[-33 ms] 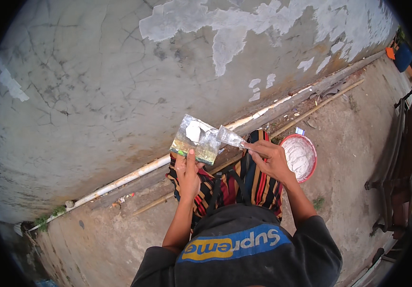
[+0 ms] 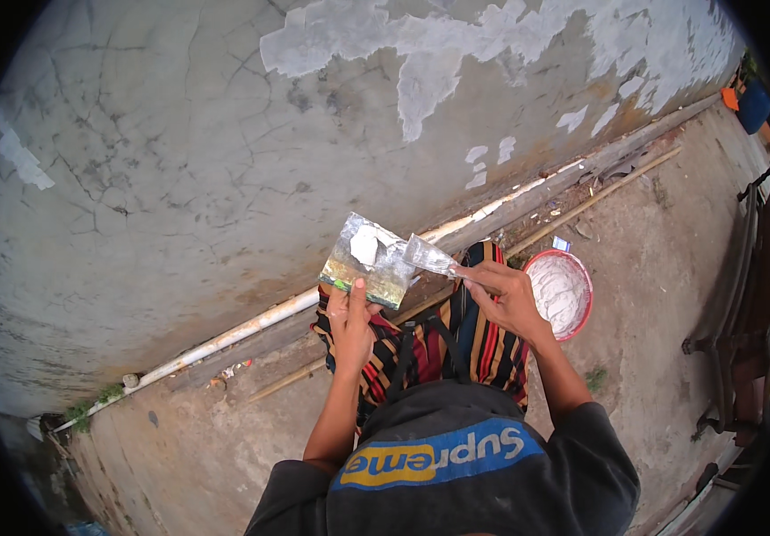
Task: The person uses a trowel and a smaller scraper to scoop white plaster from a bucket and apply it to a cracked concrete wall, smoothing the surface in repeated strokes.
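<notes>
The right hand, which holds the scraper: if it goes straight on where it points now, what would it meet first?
Most likely the flat plate held in the left hand: the scraper ends at the plate's right edge, but whether they touch is unclear.

A cracked grey wall (image 2: 179,134) with white patches (image 2: 430,54); a pale pipe (image 2: 260,323) along its foot; brownish floor (image 2: 662,268); dark wooden furniture (image 2: 753,362) at right.

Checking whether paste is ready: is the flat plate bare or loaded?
Partly loaded: a white lump sits on the flat plate in the left hand; much surface shows around it.
</notes>
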Demonstrator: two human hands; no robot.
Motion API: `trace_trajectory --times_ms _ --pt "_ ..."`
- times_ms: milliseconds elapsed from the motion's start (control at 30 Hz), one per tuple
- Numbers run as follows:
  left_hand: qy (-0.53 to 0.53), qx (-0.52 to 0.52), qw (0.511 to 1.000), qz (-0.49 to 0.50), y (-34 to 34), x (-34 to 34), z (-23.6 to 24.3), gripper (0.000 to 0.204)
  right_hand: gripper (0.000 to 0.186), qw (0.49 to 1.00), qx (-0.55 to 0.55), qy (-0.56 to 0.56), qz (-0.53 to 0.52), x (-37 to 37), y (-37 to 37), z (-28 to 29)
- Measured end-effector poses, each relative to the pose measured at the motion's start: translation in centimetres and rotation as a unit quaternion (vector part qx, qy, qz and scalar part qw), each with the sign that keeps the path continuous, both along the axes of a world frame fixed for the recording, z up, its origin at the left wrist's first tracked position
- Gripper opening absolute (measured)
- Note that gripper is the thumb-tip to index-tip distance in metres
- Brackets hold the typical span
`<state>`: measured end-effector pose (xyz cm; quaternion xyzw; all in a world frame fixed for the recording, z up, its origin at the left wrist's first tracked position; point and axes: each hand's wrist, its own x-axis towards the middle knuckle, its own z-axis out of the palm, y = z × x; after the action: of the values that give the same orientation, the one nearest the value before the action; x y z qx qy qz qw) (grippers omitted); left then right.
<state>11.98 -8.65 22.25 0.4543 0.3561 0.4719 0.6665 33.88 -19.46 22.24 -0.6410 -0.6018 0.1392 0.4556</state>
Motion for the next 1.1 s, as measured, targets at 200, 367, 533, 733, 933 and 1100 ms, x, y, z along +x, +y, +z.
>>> trace_trajectory --times_ms 200,367,533,733,933,1100 --pt "0.086 0.032 0.994 -0.058 0.9 -0.7 -0.2 0.034 0.026 0.999 0.014 0.049 0.006 -0.6 1.0 -0.5" --pt "0.146 0.044 0.984 -0.096 0.8 -1.2 0.0 0.034 0.029 0.999 0.026 -0.004 0.023 -0.6 1.5 -0.1" --pt "0.237 0.074 0.953 -0.175 3.1 -3.7 1.4 0.034 0.029 0.997 0.003 -0.048 0.054 1.3 1.4 -0.3" --pt "0.310 0.196 0.898 -0.245 4.8 -4.8 2.7 0.033 0.032 0.989 -0.081 -0.089 0.084 2.8 1.5 0.9" --pt "0.396 0.213 0.829 -0.332 6.5 -3.9 4.3 0.047 0.028 0.981 -0.098 -0.071 0.153 3.1 2.9 0.0" --pt "0.446 0.181 0.805 -0.348 7.1 -3.3 4.5 0.057 0.029 0.975 -0.107 0.044 0.191 1.4 3.9 -2.5"
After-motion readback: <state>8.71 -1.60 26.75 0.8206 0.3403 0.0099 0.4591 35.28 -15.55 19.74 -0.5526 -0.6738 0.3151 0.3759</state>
